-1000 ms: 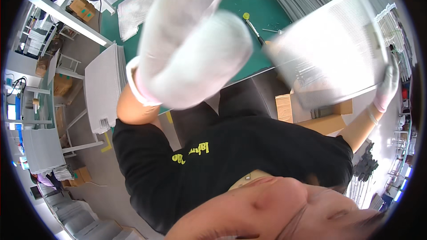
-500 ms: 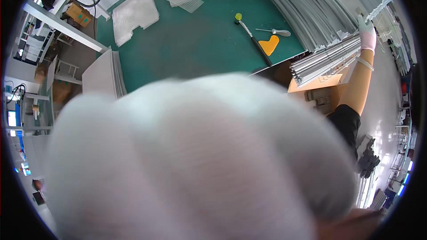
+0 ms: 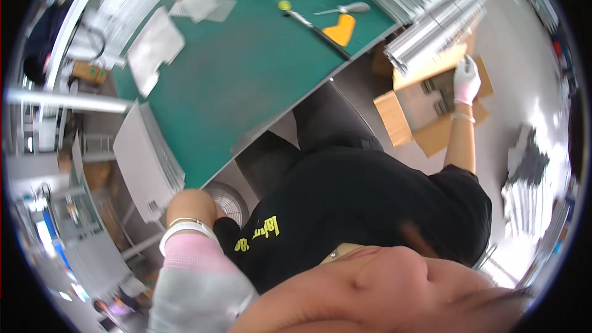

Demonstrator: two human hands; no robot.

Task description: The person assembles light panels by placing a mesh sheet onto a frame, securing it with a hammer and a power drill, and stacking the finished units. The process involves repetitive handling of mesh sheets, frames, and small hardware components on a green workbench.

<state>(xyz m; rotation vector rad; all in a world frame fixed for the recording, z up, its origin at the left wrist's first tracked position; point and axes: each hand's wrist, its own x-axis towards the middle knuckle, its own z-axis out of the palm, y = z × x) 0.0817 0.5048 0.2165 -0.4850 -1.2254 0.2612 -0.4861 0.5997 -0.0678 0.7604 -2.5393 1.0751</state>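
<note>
The left hand [image 3: 197, 293] stood at the lower left of view; its finger state could not be told. The right hand [image 3: 467, 80] hung over the open cardboard box [image 3: 393, 118], fingers curled, any grip unconfirmed. Nearby, silver strips [image 3: 431, 32] overhung the desk [image 3: 228, 80]: judged light, slippery, bendable, best held mid-length.

Green-topped worktable [image 3: 246, 74] above a grey floor [image 3: 515, 61], white metal beam [image 3: 77, 100] at left, bright glare toward the right.
</note>
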